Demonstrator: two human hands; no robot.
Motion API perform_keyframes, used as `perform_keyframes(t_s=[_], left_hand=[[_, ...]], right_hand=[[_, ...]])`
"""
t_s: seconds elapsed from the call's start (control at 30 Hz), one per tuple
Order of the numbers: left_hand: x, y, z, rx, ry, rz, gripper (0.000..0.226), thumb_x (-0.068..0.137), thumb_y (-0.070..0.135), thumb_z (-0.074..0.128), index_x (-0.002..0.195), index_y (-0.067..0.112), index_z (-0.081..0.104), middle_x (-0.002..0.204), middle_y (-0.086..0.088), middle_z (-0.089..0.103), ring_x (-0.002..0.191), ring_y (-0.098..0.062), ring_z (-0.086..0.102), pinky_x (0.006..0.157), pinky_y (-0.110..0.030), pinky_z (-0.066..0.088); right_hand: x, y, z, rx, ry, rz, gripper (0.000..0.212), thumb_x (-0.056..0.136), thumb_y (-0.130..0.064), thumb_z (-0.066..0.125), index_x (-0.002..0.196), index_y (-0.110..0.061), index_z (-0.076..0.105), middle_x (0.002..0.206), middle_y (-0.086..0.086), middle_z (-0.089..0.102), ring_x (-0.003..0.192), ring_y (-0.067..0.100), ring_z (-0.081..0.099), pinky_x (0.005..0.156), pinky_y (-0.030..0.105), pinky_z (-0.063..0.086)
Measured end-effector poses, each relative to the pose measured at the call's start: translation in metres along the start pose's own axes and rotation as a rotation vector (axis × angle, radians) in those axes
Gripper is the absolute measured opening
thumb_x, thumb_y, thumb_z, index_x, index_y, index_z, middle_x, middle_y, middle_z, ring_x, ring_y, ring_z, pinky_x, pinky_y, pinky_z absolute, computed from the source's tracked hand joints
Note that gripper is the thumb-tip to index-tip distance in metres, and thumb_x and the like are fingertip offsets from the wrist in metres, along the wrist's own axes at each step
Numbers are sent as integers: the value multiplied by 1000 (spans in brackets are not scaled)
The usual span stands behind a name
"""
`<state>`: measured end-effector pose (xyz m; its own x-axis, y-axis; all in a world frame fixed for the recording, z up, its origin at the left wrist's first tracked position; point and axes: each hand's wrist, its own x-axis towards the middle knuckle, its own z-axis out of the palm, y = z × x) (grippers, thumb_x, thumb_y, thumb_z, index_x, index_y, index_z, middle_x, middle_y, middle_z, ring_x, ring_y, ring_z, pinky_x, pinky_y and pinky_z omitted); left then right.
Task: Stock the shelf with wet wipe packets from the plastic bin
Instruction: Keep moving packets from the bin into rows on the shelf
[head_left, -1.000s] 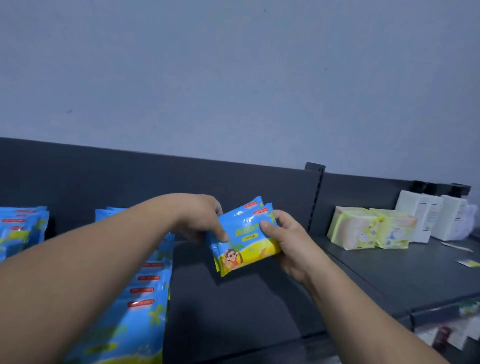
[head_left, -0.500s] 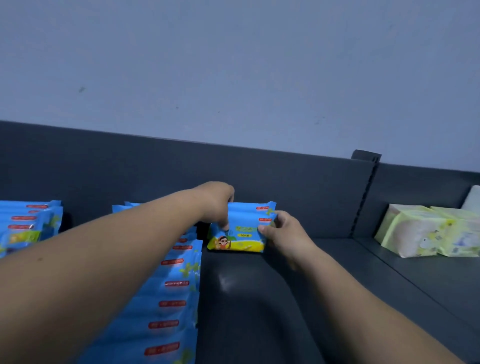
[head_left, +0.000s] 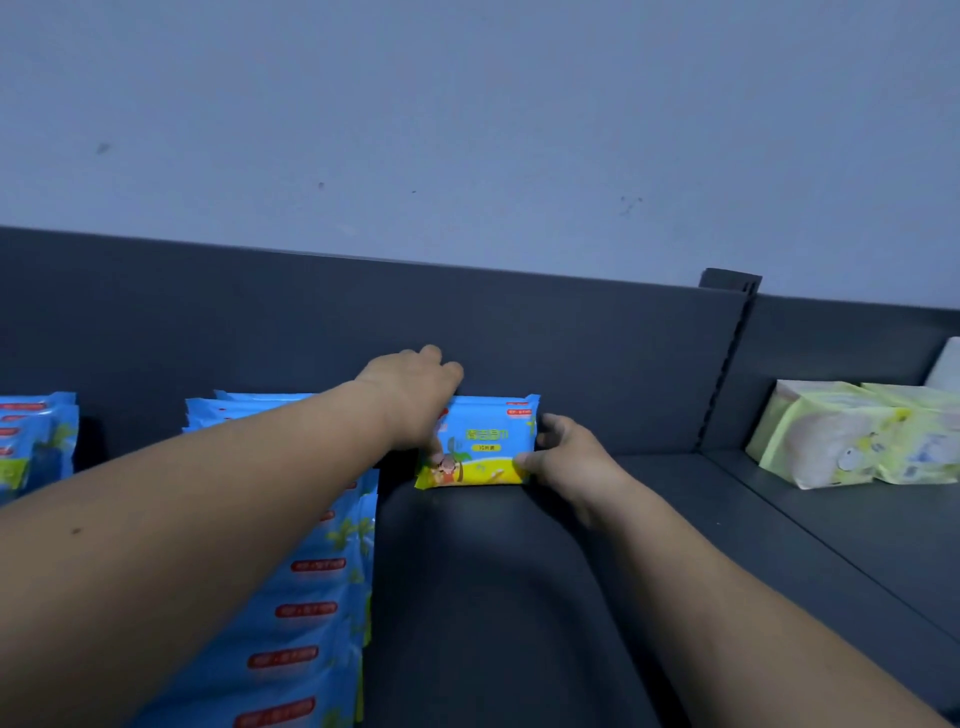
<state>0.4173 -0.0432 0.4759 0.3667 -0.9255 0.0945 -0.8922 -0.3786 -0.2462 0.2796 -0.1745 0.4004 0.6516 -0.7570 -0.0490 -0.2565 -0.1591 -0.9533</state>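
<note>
View: head camera, the only one supplied.
Shelf (head_left: 493, 597): dark metal deck with a dark back panel (head_left: 597, 353) behind it.
Stock already placed: one full row of blue packets (head_left: 311, 597) runs from back panel to front edge, left of centre. A second blue row (head_left: 36, 436) sits further left, partly out of frame.
Held packets (head_left: 485, 441): blue and yellow, standing upright on the shelf against the back panel, just right of the centre row. It looks like more than one packet, but the count is not clear.
Left hand (head_left: 410, 400): reaches over the centre row with its fingers curled down onto the left end of the held packets. The fingertips are blurred.
Right hand (head_left: 566, 457): thumb on the front face, fingers wrapped round the right end, pinching the held packets.
Step in hand (judgement): seating the first packets of a new row, not yet released.
Remaining (judgement): the lane in front of the held packets is bare down to the front edge, so most of this row is unfilled.
Plastic bin: not in view, so remaining supply is unknown.
Other stock: pale green packs (head_left: 841, 436) on the next bay to the right, well apart.
</note>
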Motion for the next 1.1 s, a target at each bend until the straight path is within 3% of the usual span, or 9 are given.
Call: perform_keyframes(t_s=[0.13,0.23,0.3,0.67,0.93,1.1], left_hand=[[-10,4,-5,-17,30,-19,88,64,60,77,132,19,39,123,-5,44,113,-26,49,86,-40,50],[-20,12,-8,-51,69,-21,88,65,63,75,133,20,39,122,-4,45,112,-26,49,86,-40,49],[-28,22,-11,-81,97,-10,86,68,62,72,135,21,38,123,-4,45,113,-25,49,87,-40,48],[-78,134,-23,-312,163,112,91,73,61,69,144,22,30,140,-1,40,130,-22,40,103,-37,40],[-136,249,-20,-412,183,231,97,69,64,70,146,23,28,144,-4,38,131,-26,42,104,-40,40],[-172,314,0,-358,139,298,96,71,66,67,147,22,28,144,-5,37,130,-27,40,104,-40,39]], right_hand=[[-13,-9,-6,-67,41,-47,68,84,2,66,143,-11,35,106,-7,60,93,10,59,82,29,50],[-31,-18,-15,-217,84,-121,73,87,-9,68,148,-12,29,142,2,47,120,14,49,96,23,37],[-48,-22,-22,-344,103,-170,73,89,-17,67,150,-16,27,151,1,38,134,15,40,97,20,31],[-168,10,-110,-785,235,-271,65,92,-28,59,149,-23,27,154,-2,28,140,18,29,110,29,27],[-277,70,-182,-891,292,-213,69,89,-30,63,148,-17,30,152,5,34,139,21,32,112,30,27],[-339,117,-209,-900,276,-122,70,90,-31,63,149,-17,28,153,5,31,138,23,33,110,32,30]])
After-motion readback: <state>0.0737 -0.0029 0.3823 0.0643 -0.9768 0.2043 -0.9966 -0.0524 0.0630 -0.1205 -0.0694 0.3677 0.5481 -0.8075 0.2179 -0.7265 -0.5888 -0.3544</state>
